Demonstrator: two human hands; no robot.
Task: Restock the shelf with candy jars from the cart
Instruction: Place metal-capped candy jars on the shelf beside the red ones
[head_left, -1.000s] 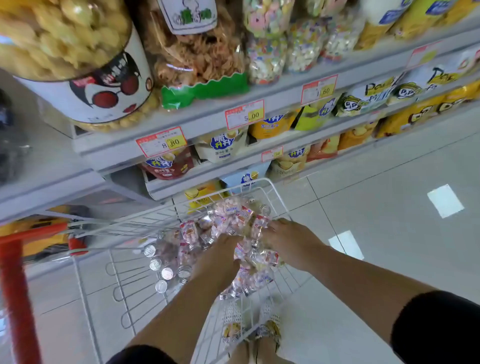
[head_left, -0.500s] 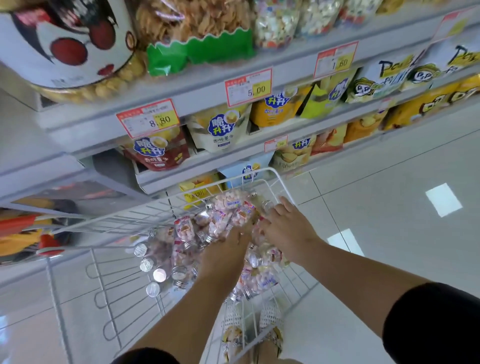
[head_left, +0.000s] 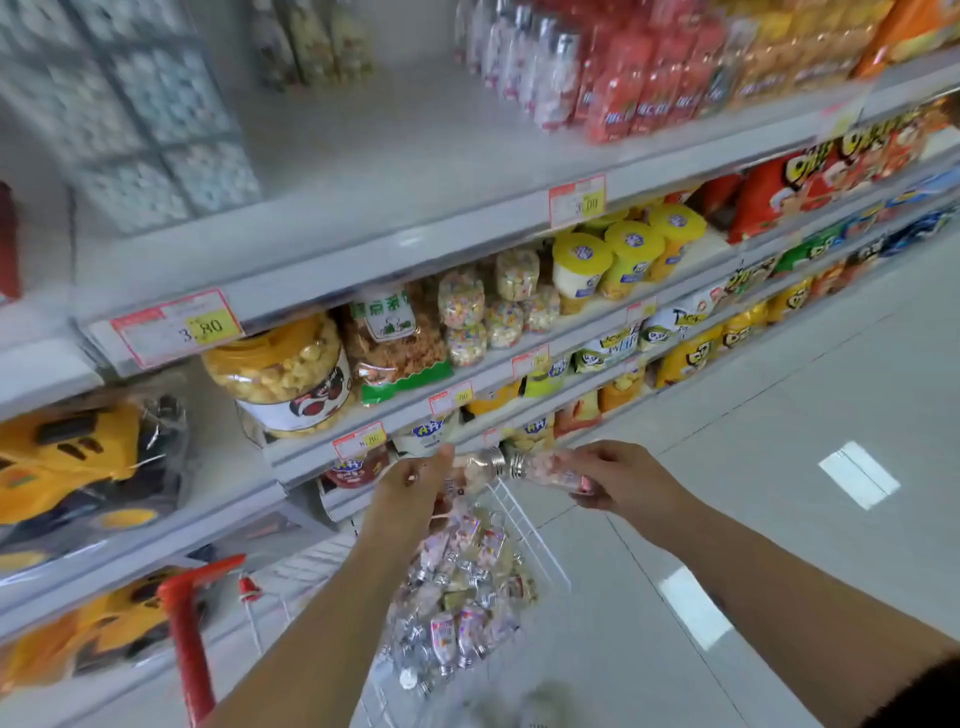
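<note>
2 small clear candy jars are up out of the cart (head_left: 524, 519), 1 in each of my hands. My left hand (head_left: 410, 486) is closed around a jar (head_left: 475, 467) with pale pink sweets inside, its silver cap pointing right. My right hand (head_left: 618, 478) grips the other jar (head_left: 550, 470) by its body, silver cap pointing left, so the 2 caps nearly meet just above the cart's far rim. Both jars lie roughly on their sides in my grasp.

Below them the white wire cart holds a heap of the same jars (head_left: 462, 597), clear with silver caps and pink-and-white contents, lying every which way against the wire. The cart's red handle (head_left: 187, 639) stands to the left of the heap.

Beyond the cart the shelf unit (head_left: 322, 260) rises in tiers. Just above the cart, a big clear tub (head_left: 285, 374) with a yellow lid is packed with yellow puffed snacks. Right of that tub sits a bag (head_left: 400, 348) of brown shredded snack with a green base, then stacked small clear tubs (head_left: 467, 317) full of multicoloured bits, then yellow-lidded cups (head_left: 613, 254). On the tier above the tub, the shelf board shows a bare stretch, with a row of bottles (head_left: 524, 57) and red packs to its right. Left of the cart, yellow toy vehicles (head_left: 67, 457) sit wrapped in clear plastic. The whole view is motion-blurred, so the labels are unreadable.
</note>
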